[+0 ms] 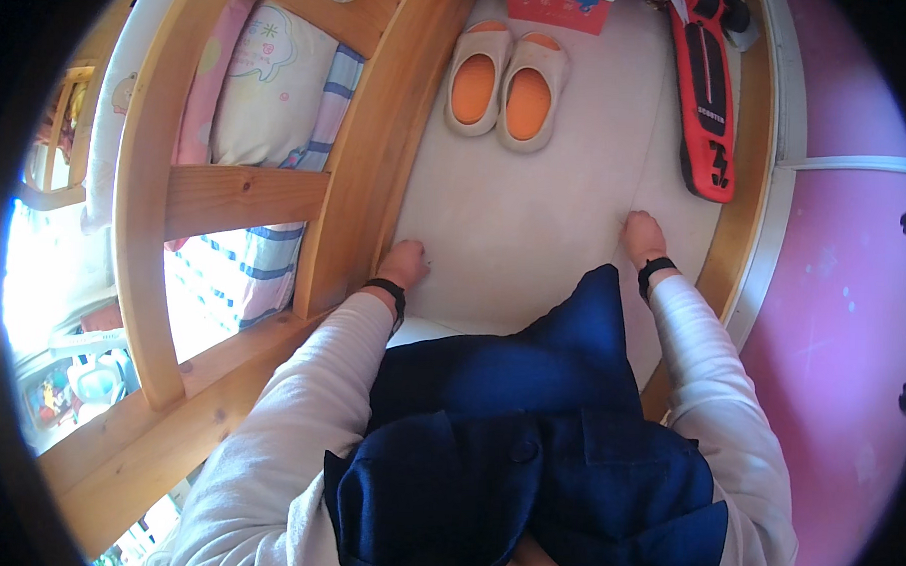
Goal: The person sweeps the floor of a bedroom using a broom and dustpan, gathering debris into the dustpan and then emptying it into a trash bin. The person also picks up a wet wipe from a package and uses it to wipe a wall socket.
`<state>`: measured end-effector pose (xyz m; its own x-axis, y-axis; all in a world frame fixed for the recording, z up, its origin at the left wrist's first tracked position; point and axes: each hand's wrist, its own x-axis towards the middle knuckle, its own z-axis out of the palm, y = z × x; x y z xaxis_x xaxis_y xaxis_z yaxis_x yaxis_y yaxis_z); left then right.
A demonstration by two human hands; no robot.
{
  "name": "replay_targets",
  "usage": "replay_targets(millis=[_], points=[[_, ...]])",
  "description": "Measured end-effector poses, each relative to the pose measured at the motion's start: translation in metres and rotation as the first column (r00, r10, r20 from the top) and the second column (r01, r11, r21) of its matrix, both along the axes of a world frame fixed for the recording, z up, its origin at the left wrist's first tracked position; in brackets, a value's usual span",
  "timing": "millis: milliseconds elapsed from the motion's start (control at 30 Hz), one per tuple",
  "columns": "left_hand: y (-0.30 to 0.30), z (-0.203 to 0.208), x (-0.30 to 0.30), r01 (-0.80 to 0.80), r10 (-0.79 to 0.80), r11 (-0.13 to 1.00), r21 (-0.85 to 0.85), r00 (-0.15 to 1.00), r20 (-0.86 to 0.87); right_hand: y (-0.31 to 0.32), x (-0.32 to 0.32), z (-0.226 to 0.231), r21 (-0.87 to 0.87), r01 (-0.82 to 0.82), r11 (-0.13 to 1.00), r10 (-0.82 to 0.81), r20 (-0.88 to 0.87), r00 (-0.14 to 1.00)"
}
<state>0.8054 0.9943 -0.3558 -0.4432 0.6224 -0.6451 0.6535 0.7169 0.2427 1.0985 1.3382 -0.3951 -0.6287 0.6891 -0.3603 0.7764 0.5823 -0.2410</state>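
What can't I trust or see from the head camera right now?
- Left hand: fingers hidden, curled down beside the wooden bed frame; grip unclear.
- Right hand: fingertips too small to tell whether they press the pale floor.
- Red scooter: top cut off by the picture's edge.
- Lower floor: covered by the dark blue vest.

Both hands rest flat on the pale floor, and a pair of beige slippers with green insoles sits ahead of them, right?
Not quite: the head view shows the beige slippers have orange insoles, not green. Both the left hand and right hand rest on the pale floor.
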Motion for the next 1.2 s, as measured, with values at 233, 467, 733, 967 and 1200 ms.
replay_targets(millis=[233,467,733,967,1200], points=[[-0.001,-0.029,0.013,-0.093,0.097,0.995,0.046,0.990,-0.101,-0.009,0.014,0.019,-0.089,0.009,0.996,-0.020,-0.130,0.991],[0.008,-0.027,0.002,-0.042,0.041,0.993,-0.112,0.999,-0.013,-0.026,0.011,0.020,-0.183,-0.042,0.982,0.009,-0.178,0.984],[0.034,0.021,0.010,0.073,-0.073,0.997,0.031,0.997,-0.005,-0.094,0.003,0.042,-0.489,-0.240,0.838,0.081,-0.325,0.942],[0.039,0.126,0.038,0.205,-0.208,0.971,0.124,0.978,0.016,-0.143,0.048,0.127,-0.650,0.006,0.760,-0.211,-0.238,0.948],[0.008,0.290,0.070,0.224,-0.236,0.963,0.151,0.969,0.067,-0.202,0.149,0.263,-0.481,0.264,0.836,-0.296,0.010,0.955]])
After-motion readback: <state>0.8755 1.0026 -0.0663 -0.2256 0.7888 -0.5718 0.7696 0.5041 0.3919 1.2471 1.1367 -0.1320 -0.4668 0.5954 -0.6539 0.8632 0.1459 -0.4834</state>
